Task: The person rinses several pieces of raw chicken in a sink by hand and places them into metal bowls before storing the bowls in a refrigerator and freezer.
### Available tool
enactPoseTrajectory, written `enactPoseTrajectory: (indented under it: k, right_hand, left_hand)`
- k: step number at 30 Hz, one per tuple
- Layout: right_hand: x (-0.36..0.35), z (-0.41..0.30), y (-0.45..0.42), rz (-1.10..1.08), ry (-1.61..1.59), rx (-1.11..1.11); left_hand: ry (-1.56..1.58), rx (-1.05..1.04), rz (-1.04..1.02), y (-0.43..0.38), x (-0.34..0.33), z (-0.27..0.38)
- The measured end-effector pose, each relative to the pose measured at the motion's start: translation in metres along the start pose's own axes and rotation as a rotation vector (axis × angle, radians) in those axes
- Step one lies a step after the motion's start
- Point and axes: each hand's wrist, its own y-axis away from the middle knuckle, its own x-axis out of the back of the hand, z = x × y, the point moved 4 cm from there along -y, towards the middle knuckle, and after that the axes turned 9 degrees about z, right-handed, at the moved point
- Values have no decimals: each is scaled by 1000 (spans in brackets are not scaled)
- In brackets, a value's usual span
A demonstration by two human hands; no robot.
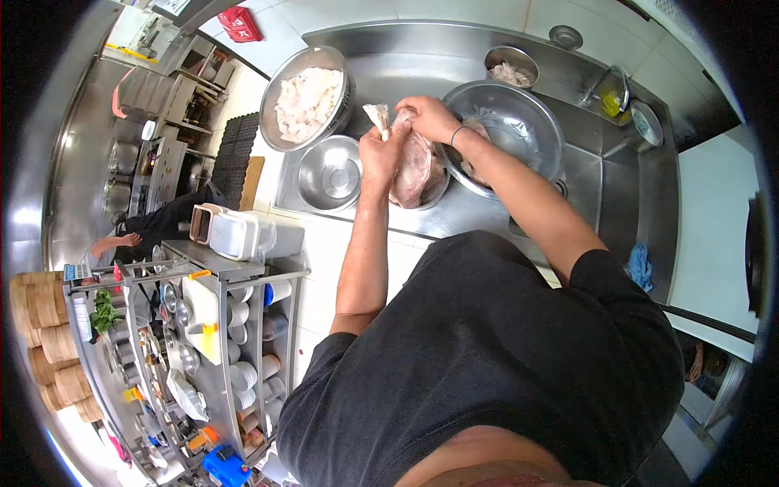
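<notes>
Both of my hands are at the top of a pale pink bundle of raw meat (414, 173), which looks wrapped in a clear plastic bag. My left hand (380, 155) grips its upper left, and a whitish gathered end (377, 119) sticks up past the thumb. With bent fingers, my right hand (429, 119) pinches the upper part beside the left thumb. A metal bowl (446, 189), mostly hidden, sits under the meat. To the left is a shiny steel bowl (328, 173). On the right, a large steel bowl (541, 122) holds clear plastic and some meat, partly behind my right forearm.
A large perforated metal bowl (331, 59) holds pale chopped pieces (307, 103). Behind the large bowl stands a small pot (530, 56) with pale pieces. The steel sink (584, 195) extends right, with a blue cloth (639, 266). A loaded shelf rack (228, 316) and another person (164, 219) are left.
</notes>
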Motion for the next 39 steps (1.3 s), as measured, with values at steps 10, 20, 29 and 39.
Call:
enactPoseTrajectory:
  k: [10, 20, 29, 39]
  right_hand:
    - [-15, -24, -3, 103, -581, -210]
    - [-12, -55, 4, 198, -198, -119]
    - [-12, -56, -7, 25, -181, -94]
    - [-18, -63, -7, 162, -169, -131]
  left_hand:
    - [-267, -371, 464, -24, 30, 1]
    - [-371, -353, 528, -33, 37, 11]
    - [-439, -538, 640, -26, 35, 16]
    - [-216, -524, 536, -20, 29, 21]
